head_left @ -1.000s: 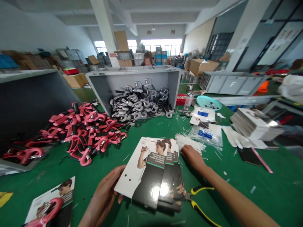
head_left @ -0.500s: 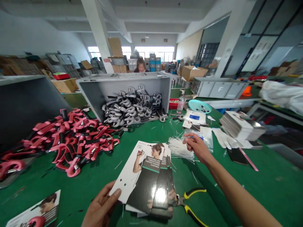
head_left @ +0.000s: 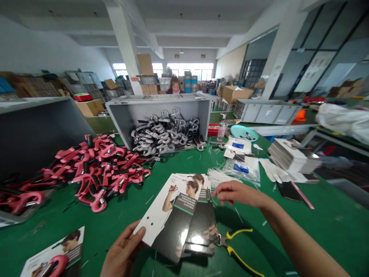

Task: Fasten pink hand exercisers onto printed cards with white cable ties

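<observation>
A fan of printed grip-strengthener cards [head_left: 178, 219] is gripped at its lower left edge by the left hand [head_left: 122, 254], with the thumb pressed on the white face of the top card and the fingers kept beneath it. The fan is held low over a green work mat [head_left: 317, 223]. The right hand [head_left: 240, 194] is held open just beyond the fan's right edge, its fingers extended toward the cards and slightly spread. A small gap seems to be left there, though contact cannot be ruled out from this view.

Yellow-and-black handled pliers [head_left: 236, 246] are laid just beside the fan's lower right corner. A bundle of white cable ties [head_left: 221, 177] is partly covered by the fan's upper right edge, and clear plastic bags [head_left: 240, 167] are placed just beyond it. Farther right of the fan, a stack of printed cards [head_left: 294, 156] is piled beside white gloves [head_left: 272, 171]. A heap of pink-and-black grip strengtheners [head_left: 98, 173] is spread to the fan's upper left. Directly beyond the fan, a grey crate [head_left: 121, 123] is tipped on its side, with grey-and-black grip strengtheners [head_left: 164, 129] spilling inside it. Behind that, a co-worker [head_left: 175, 86] is seen far from the fan.
</observation>
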Action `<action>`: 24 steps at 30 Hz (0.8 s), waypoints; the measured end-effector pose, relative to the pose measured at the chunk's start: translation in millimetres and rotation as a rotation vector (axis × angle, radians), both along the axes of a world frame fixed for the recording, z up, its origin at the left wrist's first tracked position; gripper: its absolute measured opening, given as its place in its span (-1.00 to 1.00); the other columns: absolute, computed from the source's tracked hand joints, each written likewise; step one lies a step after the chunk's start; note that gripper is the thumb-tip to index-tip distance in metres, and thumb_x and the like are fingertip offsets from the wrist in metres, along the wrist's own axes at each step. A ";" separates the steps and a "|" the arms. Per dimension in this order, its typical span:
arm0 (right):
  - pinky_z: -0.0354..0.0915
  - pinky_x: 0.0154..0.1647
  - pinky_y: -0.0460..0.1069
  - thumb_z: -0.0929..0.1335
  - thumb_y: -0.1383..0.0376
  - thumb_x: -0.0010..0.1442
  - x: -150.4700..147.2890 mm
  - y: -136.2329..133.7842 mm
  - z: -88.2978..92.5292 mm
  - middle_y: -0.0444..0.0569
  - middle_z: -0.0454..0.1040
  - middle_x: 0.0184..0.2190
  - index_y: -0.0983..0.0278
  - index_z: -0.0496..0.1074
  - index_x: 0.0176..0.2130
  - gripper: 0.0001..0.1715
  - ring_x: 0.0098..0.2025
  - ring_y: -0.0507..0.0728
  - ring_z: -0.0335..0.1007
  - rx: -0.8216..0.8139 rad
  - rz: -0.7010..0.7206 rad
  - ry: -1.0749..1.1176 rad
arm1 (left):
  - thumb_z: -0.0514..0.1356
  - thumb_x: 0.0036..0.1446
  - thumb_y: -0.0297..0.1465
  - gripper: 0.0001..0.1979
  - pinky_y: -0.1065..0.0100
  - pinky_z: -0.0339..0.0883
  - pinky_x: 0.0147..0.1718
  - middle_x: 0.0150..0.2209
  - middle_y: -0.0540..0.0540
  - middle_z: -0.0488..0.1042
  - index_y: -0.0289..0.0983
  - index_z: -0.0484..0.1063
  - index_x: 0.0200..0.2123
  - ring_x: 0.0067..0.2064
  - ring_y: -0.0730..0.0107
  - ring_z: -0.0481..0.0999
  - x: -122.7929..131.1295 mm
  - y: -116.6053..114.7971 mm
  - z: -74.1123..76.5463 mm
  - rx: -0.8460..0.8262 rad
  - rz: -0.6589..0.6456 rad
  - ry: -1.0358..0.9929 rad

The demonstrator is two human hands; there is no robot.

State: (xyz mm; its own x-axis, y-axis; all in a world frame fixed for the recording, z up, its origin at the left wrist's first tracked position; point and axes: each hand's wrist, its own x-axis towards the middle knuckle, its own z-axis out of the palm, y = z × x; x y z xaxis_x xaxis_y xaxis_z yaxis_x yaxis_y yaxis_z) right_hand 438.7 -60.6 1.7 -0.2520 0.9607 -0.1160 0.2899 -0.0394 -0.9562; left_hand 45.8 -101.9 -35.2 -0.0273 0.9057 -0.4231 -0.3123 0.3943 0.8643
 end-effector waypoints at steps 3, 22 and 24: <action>0.36 -0.45 -0.05 0.41 0.13 0.22 15.3 -0.5 -6.5 -0.09 0.58 -0.42 0.27 0.52 -0.02 -0.62 -0.49 0.06 0.46 -0.083 0.161 -0.527 | 0.50 -0.21 -0.23 -0.45 0.36 0.52 -0.25 -0.16 -0.10 0.65 -0.25 0.55 -0.09 -0.12 0.09 0.62 1.1 -2.5 3.6 -0.008 0.043 0.028; 0.40 -0.45 -0.03 0.30 0.19 0.30 25.9 40.8 -78.1 -0.16 0.43 -0.50 0.31 0.38 -0.21 -0.79 -0.51 0.05 0.40 0.107 -0.212 -0.352 | 0.48 -0.13 -0.25 -0.39 0.40 0.49 -0.18 -0.07 -0.09 0.62 -0.23 0.49 0.04 -0.05 0.15 0.59 18.9 10.6 16.1 0.056 0.091 0.011; 0.39 -0.51 -0.04 0.31 0.14 0.27 28.3 38.4 -70.2 -0.15 0.45 -0.48 0.29 0.37 -0.17 -0.74 -0.52 0.05 0.42 0.101 -0.228 -0.212 | 0.48 -0.14 -0.25 -0.41 0.39 0.49 -0.15 -0.07 -0.09 0.62 -0.24 0.51 0.01 -0.06 0.15 0.59 16.0 14.0 16.0 0.057 0.078 0.027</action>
